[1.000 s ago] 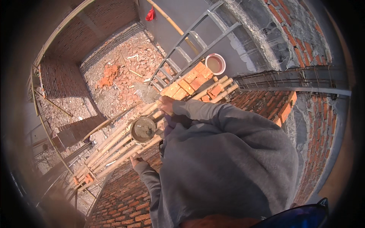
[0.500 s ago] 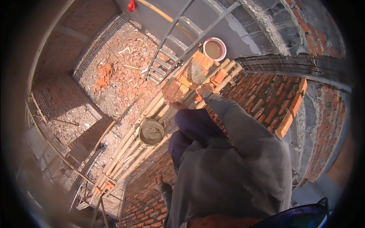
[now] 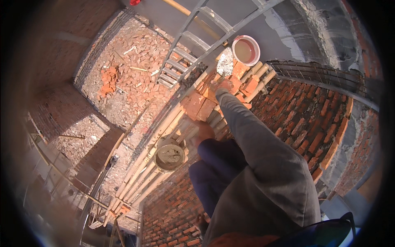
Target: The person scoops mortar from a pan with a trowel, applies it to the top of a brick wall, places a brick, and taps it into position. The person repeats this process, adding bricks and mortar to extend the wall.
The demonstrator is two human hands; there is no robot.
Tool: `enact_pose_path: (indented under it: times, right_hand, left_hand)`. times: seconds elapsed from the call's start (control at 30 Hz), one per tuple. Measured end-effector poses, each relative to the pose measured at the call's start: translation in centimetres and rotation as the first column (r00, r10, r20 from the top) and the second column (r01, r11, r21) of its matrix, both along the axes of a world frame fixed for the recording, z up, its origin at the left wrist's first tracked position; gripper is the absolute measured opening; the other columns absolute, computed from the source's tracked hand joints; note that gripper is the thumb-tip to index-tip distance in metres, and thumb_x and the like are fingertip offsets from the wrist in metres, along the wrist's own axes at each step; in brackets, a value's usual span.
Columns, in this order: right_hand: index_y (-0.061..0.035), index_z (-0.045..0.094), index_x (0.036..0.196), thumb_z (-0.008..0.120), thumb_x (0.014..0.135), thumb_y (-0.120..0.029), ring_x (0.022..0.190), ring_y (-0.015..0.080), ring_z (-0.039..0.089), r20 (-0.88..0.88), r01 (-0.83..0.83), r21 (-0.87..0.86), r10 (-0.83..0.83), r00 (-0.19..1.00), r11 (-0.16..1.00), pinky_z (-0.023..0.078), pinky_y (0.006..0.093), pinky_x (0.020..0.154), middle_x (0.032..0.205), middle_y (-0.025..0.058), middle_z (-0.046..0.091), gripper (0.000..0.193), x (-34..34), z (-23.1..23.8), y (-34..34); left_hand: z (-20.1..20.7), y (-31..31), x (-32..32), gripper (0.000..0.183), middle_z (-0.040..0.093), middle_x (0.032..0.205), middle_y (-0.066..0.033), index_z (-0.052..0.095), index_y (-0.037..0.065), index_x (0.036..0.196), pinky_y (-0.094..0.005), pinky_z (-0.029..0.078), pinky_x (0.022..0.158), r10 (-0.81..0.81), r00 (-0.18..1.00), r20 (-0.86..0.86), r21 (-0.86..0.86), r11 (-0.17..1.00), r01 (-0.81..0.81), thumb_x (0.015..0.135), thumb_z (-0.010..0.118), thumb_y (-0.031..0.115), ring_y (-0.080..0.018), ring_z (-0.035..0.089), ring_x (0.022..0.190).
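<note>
Grey steel trowel blade (image 3: 225, 61), caked with mortar, sits at the far end of the bamboo-pole scaffold platform (image 3: 164, 136), just beside the white round plastic bucket of brownish water (image 3: 246, 50) and over the stack of loose red bricks (image 3: 214, 96).

Head view, the only one I have:
- Right hand (image 3: 224, 84) is stretched out along the grey sleeve (image 3: 255, 140), closed on what I take to be the trowel's handle; fingers themselves too small to resolve, so I read it as a closed grip from the blade standing off the hand. Blade points away, toward the bucket. My guess: water kept within reach so the trowel can be wetted without stepping off.
- Left hand (image 3: 202, 132) is low, near the knee in dark blue trousers (image 3: 218, 164), resting on or just above the poles. Whether it's open or curled, I can't tell. Looks like bracing; the platform is narrow with a drop on the left.
- Round metal pan of grey mortar (image 3: 169, 156) sits on the poles just beside the left hand, near the top of the red brick wall (image 3: 296, 123). Probably parked there so mortar is one reach from the wall course.
- Bricks are piled on the poles between pan and bucket, same logic.
- Grey metal ladder (image 3: 193, 45) leans up to the platform's far end; rubble-strewn ground (image 3: 123, 70) well below.
</note>
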State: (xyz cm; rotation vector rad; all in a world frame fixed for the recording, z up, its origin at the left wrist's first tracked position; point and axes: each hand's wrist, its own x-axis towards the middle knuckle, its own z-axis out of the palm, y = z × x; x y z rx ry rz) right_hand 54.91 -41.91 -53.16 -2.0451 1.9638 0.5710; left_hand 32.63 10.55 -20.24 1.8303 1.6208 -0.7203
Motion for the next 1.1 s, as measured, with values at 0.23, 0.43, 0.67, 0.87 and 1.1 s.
enact_pose_path:
  times: [0.23,0.43,0.67,0.87,1.1]
  right_hand:
    - [0.0062,0.056,0.132,0.069,0.084,-0.063,0.122,0.0394,0.062,0.16,0.159,-0.085,-0.144,0.977,0.984,0.044,0.0506,0.107,0.124,0.0262,0.067,0.085,2.2,-2.6,-2.0]
    - [0.0055,0.063,0.123,0.072,0.08,-0.063,0.119,0.0388,0.063,0.251,0.127,-0.113,-0.095,0.963,0.985,0.045,0.0498,0.104,0.122,0.0259,0.068,0.081,1.1,-4.7,-3.3]
    - [0.0155,0.057,0.127,0.093,0.066,-0.05,0.125,0.0446,0.055,0.373,0.0,0.147,-0.055,0.926,0.989,0.047,0.049,0.105,0.13,0.0325,0.057,0.097,-2.9,-0.3,0.1]
    - [0.0063,0.062,0.106,0.085,0.079,-0.022,0.075,0.0195,0.068,0.799,-0.342,0.522,-0.308,0.517,0.781,0.056,0.0383,0.062,0.097,0.0148,0.068,0.045,-2.9,13.9,9.7]
    - [0.0019,0.068,0.108,0.086,0.076,-0.016,0.079,0.0114,0.062,0.86,-0.875,0.48,0.161,0.484,0.068,0.054,0.0308,0.068,0.089,0.0042,0.069,0.04,1.4,31.2,20.0]
  left_hand:
    - [-1.0,-0.9,1.6,0.056,0.064,0.133,-0.0194,0.058,0.001,0.142,-0.0402,0.054,0.098,-0.084,0.995,-0.059,-0.009,0.996,0.083,0.088,0.072,0.009,-0.0289,0.064,0.118]
    - [-1.6,-1.3,3.0,0.056,0.065,0.133,-0.0196,0.06,0.001,0.14,-0.0412,0.054,0.098,-0.152,0.985,-0.082,-0.045,0.988,0.149,0.087,0.075,0.011,-0.0287,0.064,0.117]
    - [-1.7,0.4,3.5,0.056,0.065,0.132,-0.0199,0.062,0.001,0.138,-0.0425,0.053,0.098,-0.156,0.986,-0.064,-0.034,0.987,0.154,0.086,0.079,0.013,-0.0286,0.065,0.116]
    - [-5.5,-1.7,9.7,0.058,0.069,0.126,-0.0141,0.062,-0.002,0.138,-0.0391,0.055,0.092,-0.039,0.751,0.659,-0.294,0.906,0.305,0.084,0.082,0.006,-0.0233,0.066,0.11]
    - [3.9,-7.9,17.4,0.081,0.053,0.15,-0.0229,0.042,-0.01,0.151,-0.0345,0.039,0.115,-0.178,0.477,0.86,-0.222,0.712,0.666,0.085,0.083,0.016,-0.0243,0.049,0.14]
